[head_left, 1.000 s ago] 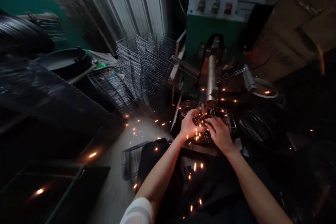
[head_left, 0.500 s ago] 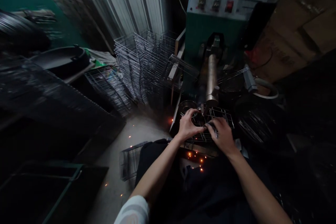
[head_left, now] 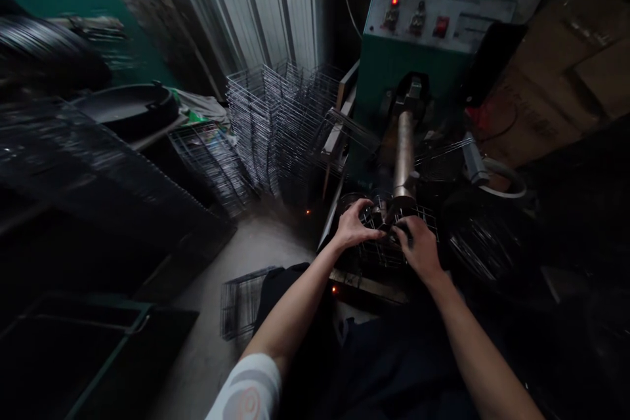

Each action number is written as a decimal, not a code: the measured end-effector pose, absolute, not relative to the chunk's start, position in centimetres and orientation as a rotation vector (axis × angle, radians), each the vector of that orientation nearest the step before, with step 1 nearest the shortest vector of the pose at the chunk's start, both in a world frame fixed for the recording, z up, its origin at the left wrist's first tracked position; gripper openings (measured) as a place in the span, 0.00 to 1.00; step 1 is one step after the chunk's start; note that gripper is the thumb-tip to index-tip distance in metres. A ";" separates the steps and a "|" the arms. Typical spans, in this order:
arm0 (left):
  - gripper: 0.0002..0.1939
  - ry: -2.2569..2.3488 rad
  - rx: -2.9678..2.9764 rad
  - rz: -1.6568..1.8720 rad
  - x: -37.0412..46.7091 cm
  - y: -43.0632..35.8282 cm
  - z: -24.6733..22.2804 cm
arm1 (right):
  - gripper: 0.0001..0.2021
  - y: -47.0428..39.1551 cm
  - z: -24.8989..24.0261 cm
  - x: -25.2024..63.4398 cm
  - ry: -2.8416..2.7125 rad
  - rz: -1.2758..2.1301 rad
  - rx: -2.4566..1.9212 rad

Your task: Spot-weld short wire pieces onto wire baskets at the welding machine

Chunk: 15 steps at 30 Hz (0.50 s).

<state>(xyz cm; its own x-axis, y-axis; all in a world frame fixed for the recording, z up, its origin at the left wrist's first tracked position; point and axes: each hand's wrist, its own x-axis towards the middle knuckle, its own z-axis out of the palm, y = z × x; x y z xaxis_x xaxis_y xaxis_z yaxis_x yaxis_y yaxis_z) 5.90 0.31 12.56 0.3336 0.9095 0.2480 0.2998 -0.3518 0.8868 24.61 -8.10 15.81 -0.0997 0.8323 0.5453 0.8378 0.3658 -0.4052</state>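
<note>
A wire grid (head_left: 386,251) lies beneath the metal arm (head_left: 405,154) of a green spot welder (head_left: 381,69). My left hand (head_left: 353,226) holds the grid from the left, its thumb and fingers curved in a C around the welder's electrode tip (head_left: 382,208). On the other side, my right hand (head_left: 418,244) is closed on the grid, fingers bent close to the left thumb. The fingertips are dark and partly hidden, so the exact wires they touch cannot be made out.
Nested wire baskets (head_left: 263,125) stand stacked left of the welder. A wire basket (head_left: 241,302) sits on the floor by my leg. A control panel (head_left: 438,18) shows a lit red lamp. Cardboard boxes (head_left: 561,92) are at right, and a black round pan (head_left: 130,105) at left.
The shower of orange sparks has died down to a couple of specks. My right fingers have shifted slightly on the grid. The whole view has moved a little.
</note>
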 end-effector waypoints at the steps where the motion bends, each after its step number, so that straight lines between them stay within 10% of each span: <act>1: 0.37 1.063 1.859 1.007 5.8 0.4 12.7 | 0.04 -8.2 15.9 24.6 -1.903 0.000 -1.449; 15: 0.48 1.050 1.996 0.842 3.8 0.7 12.5 | 0.06 -9.0 15.6 25.1 -1.832 0.095 -1.430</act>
